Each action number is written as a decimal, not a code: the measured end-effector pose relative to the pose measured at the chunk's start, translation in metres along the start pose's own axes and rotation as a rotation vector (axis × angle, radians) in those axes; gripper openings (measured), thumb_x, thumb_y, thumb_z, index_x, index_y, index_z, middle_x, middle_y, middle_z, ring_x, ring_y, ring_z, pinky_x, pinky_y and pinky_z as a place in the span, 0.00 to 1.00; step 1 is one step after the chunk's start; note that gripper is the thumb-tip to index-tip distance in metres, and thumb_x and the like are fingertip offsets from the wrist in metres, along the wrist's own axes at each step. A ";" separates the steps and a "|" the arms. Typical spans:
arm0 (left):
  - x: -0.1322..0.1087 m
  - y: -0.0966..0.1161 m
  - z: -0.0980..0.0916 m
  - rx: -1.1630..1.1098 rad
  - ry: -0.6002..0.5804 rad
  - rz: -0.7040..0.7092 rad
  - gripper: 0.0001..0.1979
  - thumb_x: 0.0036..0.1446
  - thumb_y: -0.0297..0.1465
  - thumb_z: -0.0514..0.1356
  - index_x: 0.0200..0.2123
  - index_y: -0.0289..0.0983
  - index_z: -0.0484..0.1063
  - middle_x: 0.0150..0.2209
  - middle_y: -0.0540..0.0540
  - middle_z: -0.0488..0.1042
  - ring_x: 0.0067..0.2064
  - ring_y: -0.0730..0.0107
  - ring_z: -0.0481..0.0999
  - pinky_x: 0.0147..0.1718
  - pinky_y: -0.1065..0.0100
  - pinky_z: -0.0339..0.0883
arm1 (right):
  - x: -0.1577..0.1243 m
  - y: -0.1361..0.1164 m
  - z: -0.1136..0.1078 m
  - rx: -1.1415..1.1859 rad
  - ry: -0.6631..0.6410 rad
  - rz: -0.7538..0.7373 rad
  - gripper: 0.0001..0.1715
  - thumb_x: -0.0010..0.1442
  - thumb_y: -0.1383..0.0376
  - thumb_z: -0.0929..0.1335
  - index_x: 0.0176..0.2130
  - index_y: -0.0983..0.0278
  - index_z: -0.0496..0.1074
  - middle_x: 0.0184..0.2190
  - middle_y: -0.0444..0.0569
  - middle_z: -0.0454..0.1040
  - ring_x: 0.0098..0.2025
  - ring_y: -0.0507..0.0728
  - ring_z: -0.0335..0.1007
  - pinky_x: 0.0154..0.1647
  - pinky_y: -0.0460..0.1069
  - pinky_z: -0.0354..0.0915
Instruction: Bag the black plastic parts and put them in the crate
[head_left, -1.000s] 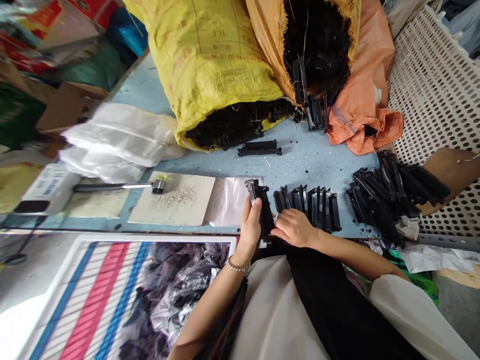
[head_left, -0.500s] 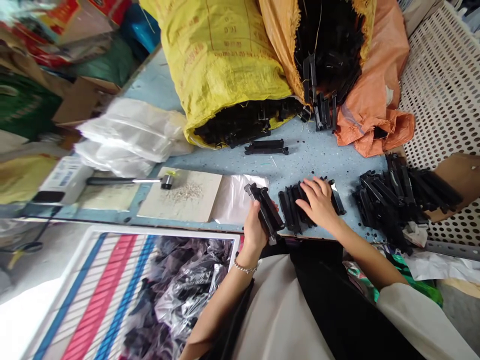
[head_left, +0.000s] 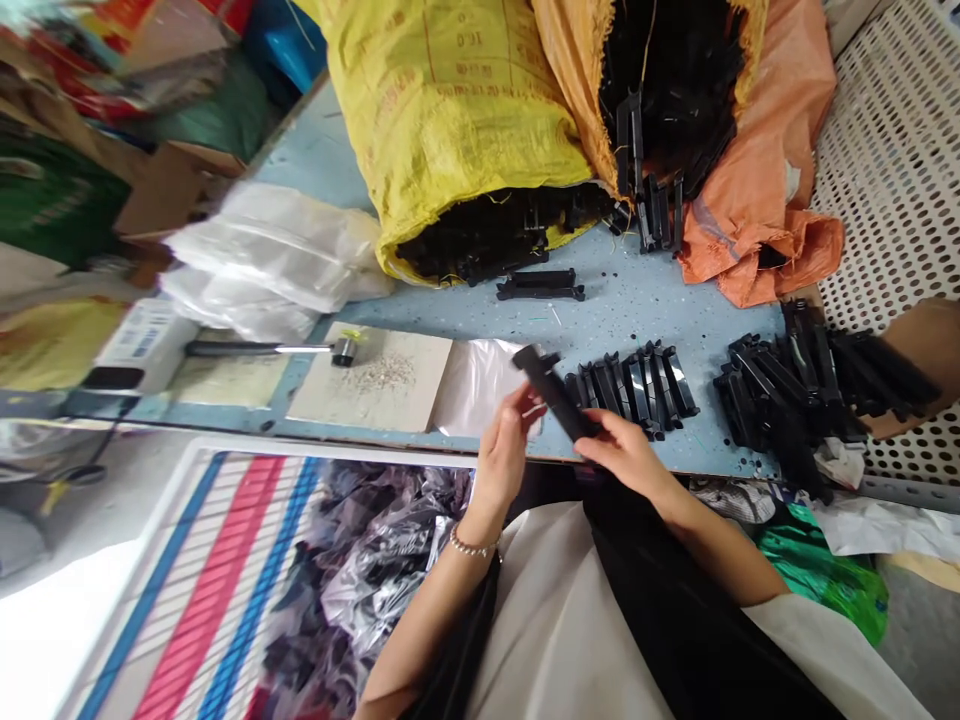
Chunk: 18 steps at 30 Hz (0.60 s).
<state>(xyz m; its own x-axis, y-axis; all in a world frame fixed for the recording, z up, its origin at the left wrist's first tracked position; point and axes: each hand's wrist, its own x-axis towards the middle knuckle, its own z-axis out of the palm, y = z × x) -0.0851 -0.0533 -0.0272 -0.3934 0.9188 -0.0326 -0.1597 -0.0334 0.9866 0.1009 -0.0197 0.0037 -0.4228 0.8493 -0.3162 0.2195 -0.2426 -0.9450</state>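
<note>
Slim black plastic bars (head_left: 555,392), pressed together and blurred, are held tilted above the table's front edge; how many there are I cannot tell. My right hand (head_left: 621,447) pinches their lower end between thumb and fingers. The fingers of my left hand (head_left: 507,440) curl against their left side, near the upper half. Just beyond my right hand, a row of similar black bars (head_left: 637,388) lies side by side on the blue table (head_left: 465,312).
Yellow (head_left: 457,110) and orange (head_left: 787,150) sacks of black bars stand at the back. A hammer (head_left: 262,348) crosses a pale board (head_left: 390,375) beside clear plastic bags (head_left: 262,245). Right: a heap of bars (head_left: 787,375) and a perforated crate (head_left: 892,150). Lower left: a striped basket (head_left: 217,580).
My right hand has left the row and taken the lower end of the bars that my left hand held. The left hand has shifted its hold, and the row now shows uncovered.
</note>
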 end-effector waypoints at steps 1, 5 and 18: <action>0.007 -0.004 -0.006 0.228 -0.009 0.073 0.21 0.64 0.47 0.56 0.51 0.40 0.75 0.52 0.38 0.74 0.53 0.56 0.74 0.54 0.53 0.68 | 0.001 -0.001 -0.006 0.099 0.030 0.029 0.25 0.56 0.54 0.74 0.50 0.61 0.74 0.36 0.47 0.80 0.34 0.56 0.77 0.40 0.53 0.72; 0.033 -0.024 -0.030 0.967 -0.064 0.267 0.10 0.62 0.35 0.60 0.37 0.36 0.79 0.46 0.35 0.75 0.49 0.52 0.73 0.52 0.51 0.68 | 0.005 0.001 -0.016 0.397 0.068 0.030 0.23 0.54 0.51 0.76 0.44 0.62 0.76 0.35 0.47 0.80 0.33 0.56 0.78 0.40 0.53 0.71; 0.052 -0.018 -0.047 0.833 0.013 0.052 0.08 0.58 0.35 0.61 0.35 0.36 0.72 0.32 0.45 0.74 0.34 0.64 0.74 0.36 0.64 0.68 | 0.007 0.002 0.010 0.750 -0.036 0.141 0.19 0.54 0.51 0.75 0.34 0.64 0.78 0.31 0.50 0.81 0.30 0.55 0.77 0.36 0.51 0.72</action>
<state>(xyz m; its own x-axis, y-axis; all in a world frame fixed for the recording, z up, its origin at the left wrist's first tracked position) -0.1448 -0.0237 -0.0537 -0.3932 0.9192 0.0194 0.5784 0.2309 0.7824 0.0892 -0.0191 -0.0015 -0.4665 0.7739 -0.4283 -0.3770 -0.6120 -0.6952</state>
